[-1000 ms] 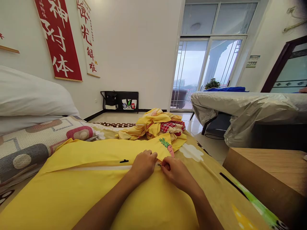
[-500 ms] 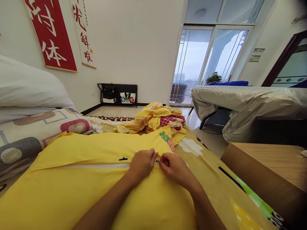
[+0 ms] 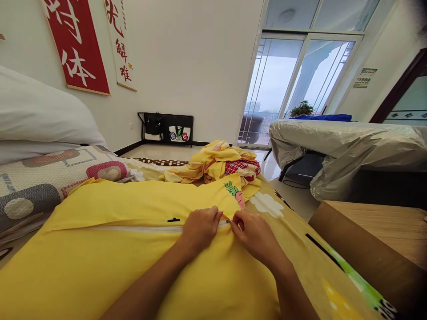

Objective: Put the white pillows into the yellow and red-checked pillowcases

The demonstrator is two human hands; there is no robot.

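A plump yellow pillow in its cover (image 3: 126,271) lies in front of me, with a carrot print (image 3: 237,195) near its far right corner. Along its top runs a white zipper (image 3: 147,228). With thumb and fingers pinched, my right hand (image 3: 255,233) grips the small dark zipper pull (image 3: 228,221) near the zipper's right end. Just left of it, my left hand (image 3: 202,226) is closed on the cover's fabric beside the zipper, its fingertips partly hidden.
A heap of yellow cloth (image 3: 213,160) lies beyond the pillow on the patterned sheet (image 3: 293,249). Patterned (image 3: 76,169) and white pillows (image 3: 43,111) are piled at left. At right stand a wooden-topped piece (image 3: 376,222) and a plastic-covered table (image 3: 350,138).
My right hand has moved a little to the right along the zipper, with the pull. The left hand stays nearly in place on the cover. The view has shifted slightly.
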